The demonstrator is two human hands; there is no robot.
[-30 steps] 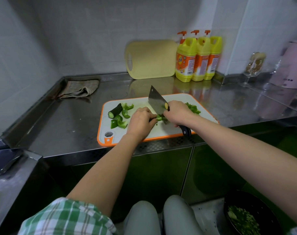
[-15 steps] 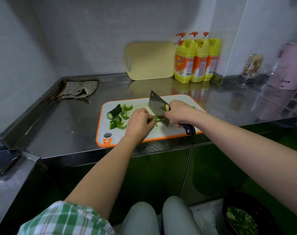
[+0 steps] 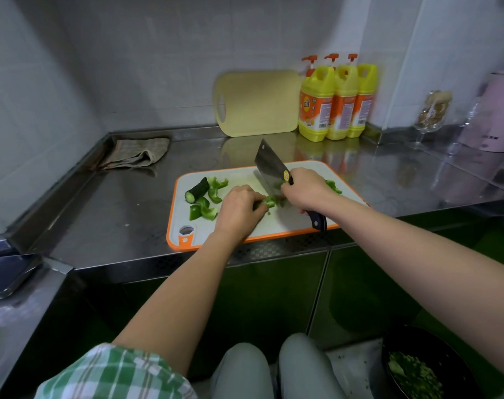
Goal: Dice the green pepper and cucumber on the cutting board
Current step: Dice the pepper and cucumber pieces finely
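The left hand [image 3: 239,208] curls over a green pepper strip [image 3: 269,201], pinning it down; the right hand [image 3: 305,191] grips the broad steel cleaver [image 3: 269,165]. I'd tuck those fingertips behind the knuckles. The dark-skinned cucumber stub [image 3: 197,190] lies at the left of the orange-rimmed white cutting board [image 3: 176,234].

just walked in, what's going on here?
A person is dicing green pepper on the cutting board. The right hand grips a cleaver, its blade on the pepper strip that the left hand holds down. Uncut pepper chunks and a cucumber piece lie at the board's left; chopped bits lie behind the right hand.
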